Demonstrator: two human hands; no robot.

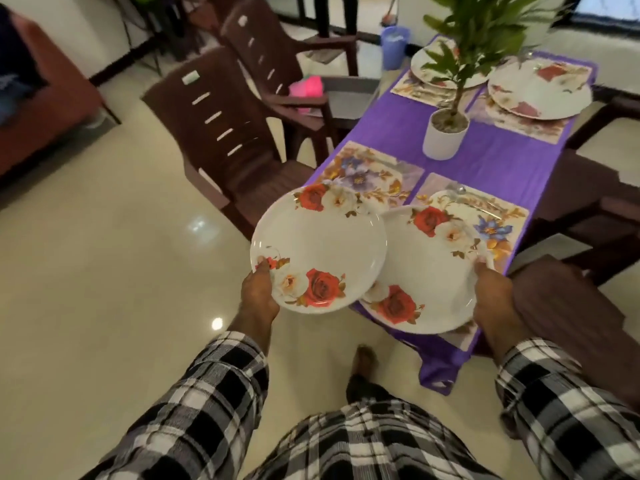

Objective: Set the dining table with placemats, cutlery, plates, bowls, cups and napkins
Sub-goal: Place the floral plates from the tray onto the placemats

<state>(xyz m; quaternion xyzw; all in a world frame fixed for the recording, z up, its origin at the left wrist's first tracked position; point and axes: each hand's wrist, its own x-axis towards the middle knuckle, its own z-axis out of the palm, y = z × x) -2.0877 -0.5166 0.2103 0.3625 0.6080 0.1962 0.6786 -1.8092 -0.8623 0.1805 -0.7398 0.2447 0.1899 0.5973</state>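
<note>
Left hand (pixel 258 289): gripping the near-left rim of a rose-patterned plate, thumb on top, fingers curled underneath and hidden.
Left plate (pixel 318 251): held in the air, tilted, its far edge over the near-left placemat, its right edge overlapping the other held plate.
Right hand (pixel 493 292): gripping the right rim of a second rose-patterned plate, thumb on the upper face — fingers below, out of sight.
Right plate (pixel 426 271): just left of the right hand, low over the near-right placemat; touching the mat or not, cannot tell.
Near-left placemat (pixel 370 171): floral, lying flat on the purple tablecloth (pixel 502 164), beyond the left hand.
Near-right placemat (pixel 498 223): floral, beyond the right hand, partly covered by the plate; what looks like cutlery (pixel 467 195) on its far part, blurred.
Far plates: two, each on its own mat at the far end, well beyond both hands — one (pixel 538 90) in plain view, one (pixel 433 69) behind leaves.
Potted plant (pixel 445 133): white pot, mid-table, between the near and far settings.
Chairs (pixel 225 133): brown, left of the table, beyond the left hand.
Sleeves (pixel 207 403): black-and-white check.
</note>
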